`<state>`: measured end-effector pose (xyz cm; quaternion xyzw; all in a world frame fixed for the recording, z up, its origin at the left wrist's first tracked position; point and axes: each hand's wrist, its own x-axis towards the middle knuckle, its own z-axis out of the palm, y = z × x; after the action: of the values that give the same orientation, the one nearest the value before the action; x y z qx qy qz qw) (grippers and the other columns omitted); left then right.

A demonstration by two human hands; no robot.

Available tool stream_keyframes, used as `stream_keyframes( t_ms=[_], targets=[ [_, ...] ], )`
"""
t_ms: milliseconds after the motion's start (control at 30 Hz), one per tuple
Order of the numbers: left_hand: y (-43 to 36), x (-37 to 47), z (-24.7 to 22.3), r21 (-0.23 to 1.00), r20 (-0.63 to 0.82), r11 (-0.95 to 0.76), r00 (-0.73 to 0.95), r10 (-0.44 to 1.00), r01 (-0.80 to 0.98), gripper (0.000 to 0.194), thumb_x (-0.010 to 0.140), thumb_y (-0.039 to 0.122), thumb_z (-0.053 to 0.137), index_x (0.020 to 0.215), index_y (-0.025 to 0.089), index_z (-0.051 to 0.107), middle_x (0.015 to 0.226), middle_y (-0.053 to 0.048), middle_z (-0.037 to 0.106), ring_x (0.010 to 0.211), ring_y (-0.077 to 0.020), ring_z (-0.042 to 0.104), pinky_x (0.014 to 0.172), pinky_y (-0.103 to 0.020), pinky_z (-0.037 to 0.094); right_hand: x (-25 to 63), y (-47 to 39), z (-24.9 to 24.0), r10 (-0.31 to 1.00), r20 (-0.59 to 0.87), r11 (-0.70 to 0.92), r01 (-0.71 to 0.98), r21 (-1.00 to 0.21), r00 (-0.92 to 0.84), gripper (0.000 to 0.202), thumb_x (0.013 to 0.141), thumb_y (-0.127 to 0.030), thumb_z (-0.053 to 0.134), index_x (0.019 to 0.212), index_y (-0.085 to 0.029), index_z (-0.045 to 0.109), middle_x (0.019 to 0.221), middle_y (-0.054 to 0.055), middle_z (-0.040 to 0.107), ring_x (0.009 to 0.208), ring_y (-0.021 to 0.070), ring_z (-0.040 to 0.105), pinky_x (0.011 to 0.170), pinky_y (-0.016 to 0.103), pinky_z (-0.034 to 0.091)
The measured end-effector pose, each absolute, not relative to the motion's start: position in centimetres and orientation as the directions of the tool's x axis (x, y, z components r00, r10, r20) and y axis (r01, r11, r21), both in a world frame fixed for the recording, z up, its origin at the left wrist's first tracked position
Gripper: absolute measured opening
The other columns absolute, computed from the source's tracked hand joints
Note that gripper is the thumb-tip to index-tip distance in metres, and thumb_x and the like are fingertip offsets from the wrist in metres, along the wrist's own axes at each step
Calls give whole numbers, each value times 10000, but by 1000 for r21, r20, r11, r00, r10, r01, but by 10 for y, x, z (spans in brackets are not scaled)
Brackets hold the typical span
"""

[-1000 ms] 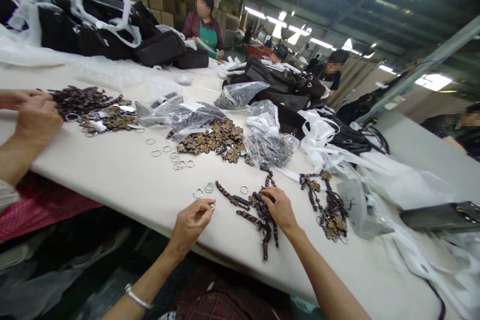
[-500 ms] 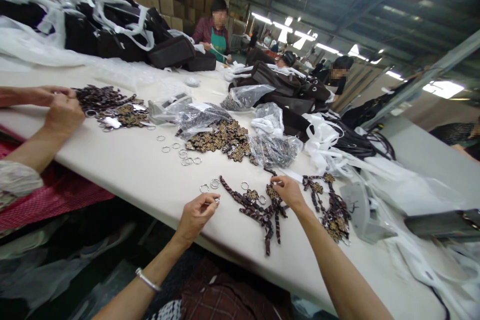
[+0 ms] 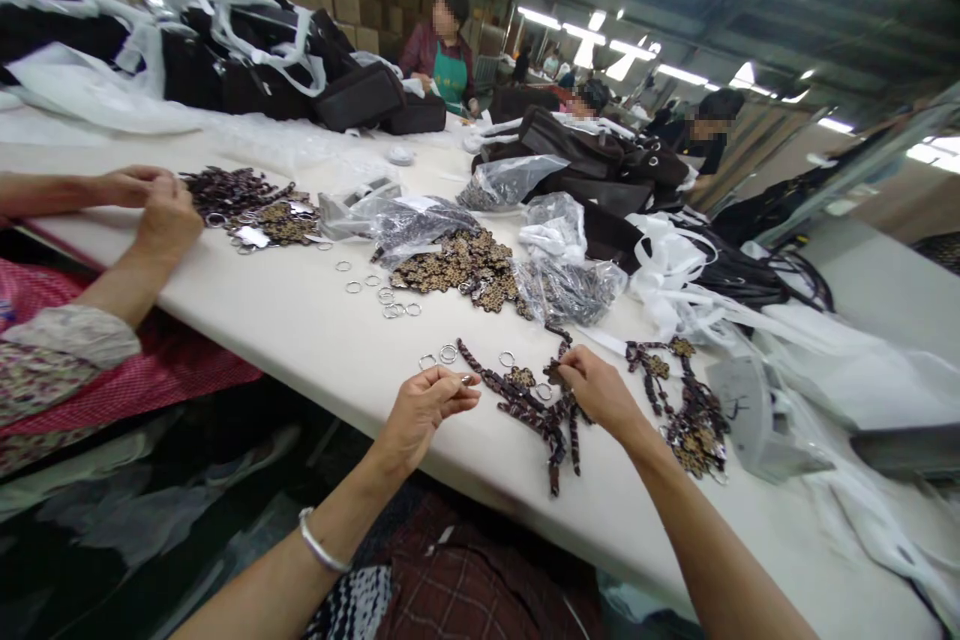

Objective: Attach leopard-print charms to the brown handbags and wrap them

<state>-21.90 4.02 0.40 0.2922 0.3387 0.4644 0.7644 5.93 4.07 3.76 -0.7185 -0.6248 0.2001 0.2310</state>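
My left hand (image 3: 429,410) hovers over the front edge of the table, thumb and fingers pinched on a small shiny metal piece (image 3: 469,380) too small to name. Farther right, my right hand (image 3: 604,388) grips a brown flower-shaped charm (image 3: 553,372), tilted between thumb and fingers. Below and between the hands lie dark patterned cords (image 3: 529,412), another flower charm (image 3: 520,377) and a metal ring (image 3: 543,391). Loose rings (image 3: 448,354) rest just beyond my left fingertips. To the right of my right hand is a pile of corded charms (image 3: 694,440).
A heap of flower charms (image 3: 457,270) and plastic bags of dark pieces (image 3: 568,290) lie mid-table. A co-worker's hands (image 3: 161,210) handle similar pieces at left. Dark bags (image 3: 360,98) with white-wrapped handles are stacked behind. A grey block-like object (image 3: 757,415) stands at right.
The camera view has swung slightly left, so the scene sits farther right. My left hand has come a little nearer the cords. The charm in my right hand has tipped, its patterned face less visible.
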Motion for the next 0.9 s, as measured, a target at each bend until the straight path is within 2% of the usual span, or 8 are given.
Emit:
stream_keyframes(
  t_ms=[67, 133, 233, 300, 400, 467, 667, 900],
  targets=[
    [36, -215, 11, 755, -239, 411, 369, 898, -511, 276, 740, 334, 760, 699, 121, 588, 1009, -122, 734, 781, -138, 693, 807, -270, 561, 44, 29, 53, 992, -55, -110, 572, -813, 113, 239, 825, -349, 604, 1020, -212, 626, 750, -6, 641, 697, 160, 573, 674, 287, 433],
    [30, -211, 14, 778, -222, 399, 382, 897, -485, 283, 746, 341, 756, 696, 120, 586, 1025, -123, 731, 776, -144, 694, 811, -287, 564, 27, 16, 63, 987, -158, -162, 255, -953, 36, 379, 793, -385, 671, 1128, -218, 613, 789, -6, 643, 709, 149, 579, 674, 283, 450],
    [21, -205, 15, 821, -197, 369, 391, 899, -435, 290, 754, 360, 750, 710, 119, 594, 1037, -121, 726, 779, -159, 698, 824, -325, 567, 7, -3, 68, 950, -308, -313, -115, -943, -61, 385, 735, -378, 758, 1066, -212, 653, 868, 23, 672, 702, 137, 596, 672, 288, 485],
    [15, -201, 15, 843, -187, 356, 401, 897, -403, 295, 750, 373, 753, 724, 118, 606, 1043, -123, 725, 784, -171, 699, 829, -347, 568, -2, -15, 67, 929, -364, -369, -215, -904, -65, 338, 688, -362, 811, 948, -196, 673, 853, 27, 683, 650, 119, 593, 619, 263, 478],
    [6, -197, 16, 876, -173, 332, 415, 893, -349, 293, 756, 385, 742, 738, 117, 624, 1050, -129, 722, 788, -183, 696, 826, -363, 569, -9, -29, 67, 915, -401, -399, -225, -889, -37, 326, 630, -348, 859, 844, -190, 669, 729, -1, 661, 574, 108, 578, 524, 229, 431],
    [0, -195, 19, 907, -147, 294, 426, 893, -302, 277, 773, 378, 718, 728, 121, 626, 1043, -127, 722, 784, -185, 692, 817, -359, 567, -12, -38, 69, 923, -384, -380, -192, -905, -20, 322, 625, -338, 864, 839, -190, 674, 704, -7, 652, 573, 110, 580, 519, 227, 432],
    [-15, -193, 37, 984, 4, 77, 450, 893, -162, 176, 830, 289, 637, 727, 146, 631, 1036, -107, 721, 935, -219, 668, 872, -323, 518, -14, -64, 78, 952, -307, -307, -8, -952, 6, 271, 733, -365, 797, 898, -189, 672, 706, 12, 661, 588, 128, 588, 532, 251, 466],
    [-25, -193, 45, 997, 70, -43, 434, 898, -72, 117, 830, 219, 617, 733, 160, 648, 1022, -76, 725, 916, -192, 673, 811, -260, 503, -21, -79, 86, 954, -300, -299, 92, -950, 0, 256, 742, -353, 789, 869, -177, 654, 675, -18, 628, 569, 101, 549, 538, 231, 450]
  ],
)
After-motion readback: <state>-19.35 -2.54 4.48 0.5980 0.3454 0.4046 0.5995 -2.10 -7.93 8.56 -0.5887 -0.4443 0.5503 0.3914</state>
